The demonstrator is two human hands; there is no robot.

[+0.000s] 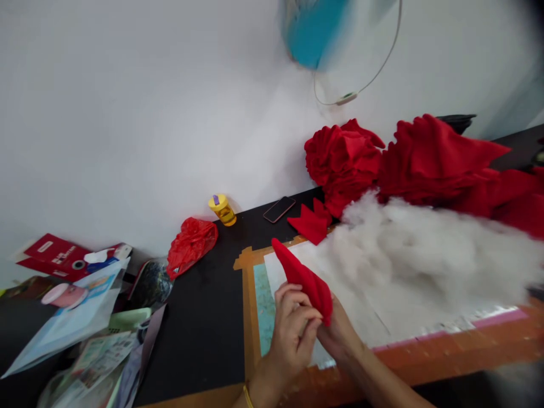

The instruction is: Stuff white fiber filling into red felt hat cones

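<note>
A small pointed red fabric piece [304, 277] is held up above the near side of the work surface, its tip slanting up and left. My left hand [293, 320] pinches its lower edge, fingers curled and thumb pressed in. Behind the same piece is my right hand [335, 326]; the fabric covers its fingers, so whether they are inside it or behind it is hidden. To the right of both hands lies a big loose heap of white stuffing fibre [416, 249]. A few flat red fabric pieces [312, 222] rest just beyond the hands.
Tall stacks of red fabric pieces [344, 164] stand against the wall. A phone [279, 209], a yellow-lidded jar [223, 209] and a red plastic bag [191, 243] sit at the back. Papers, a red box [55, 255] and a pink spool [64, 296] clutter the left.
</note>
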